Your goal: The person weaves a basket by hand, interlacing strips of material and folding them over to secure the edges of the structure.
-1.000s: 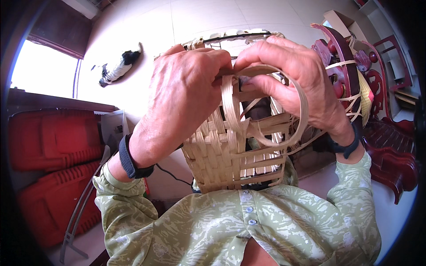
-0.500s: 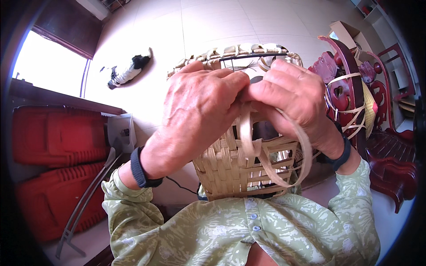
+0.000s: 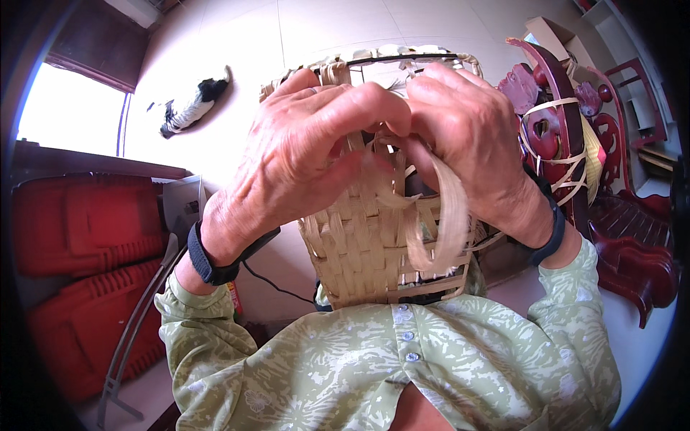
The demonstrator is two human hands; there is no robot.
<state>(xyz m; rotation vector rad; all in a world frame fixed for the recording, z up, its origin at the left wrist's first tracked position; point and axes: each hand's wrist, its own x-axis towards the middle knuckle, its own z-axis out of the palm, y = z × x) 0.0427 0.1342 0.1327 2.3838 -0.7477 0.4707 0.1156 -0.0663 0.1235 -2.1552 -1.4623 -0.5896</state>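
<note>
A partly woven basket (image 3: 353, 248) of pale flat strips stands against my front. A loose pale strip (image 3: 451, 208) loops down over its near side. My right hand (image 3: 467, 133) is closed near the basket's top, pinching this strip between thumb and bent fingers. Over the basket's upper left side arches my left hand (image 3: 305, 140). Its index finger bends toward my right thumb, with a gap below it. The left thumb is smeared by motion, and the other fingertips are hidden, so what that hand grips does not show. Pale strips wrap the far rim (image 3: 392, 52).
To the right stands dark red carved wooden furniture (image 3: 568, 122) with pale strips tied around it. Red plastic pieces (image 3: 90, 223) lie at the left beside a thin curved frame (image 3: 136, 323). A black-and-white animal (image 3: 194, 106) lies on the floor. A cardboard box (image 3: 553, 36) sits far right.
My left thumb and index finger have moved apart, where they were pinched together beside my right hand. The strip's loop has grown narrower and swung left. The whole view has shifted slightly.
</note>
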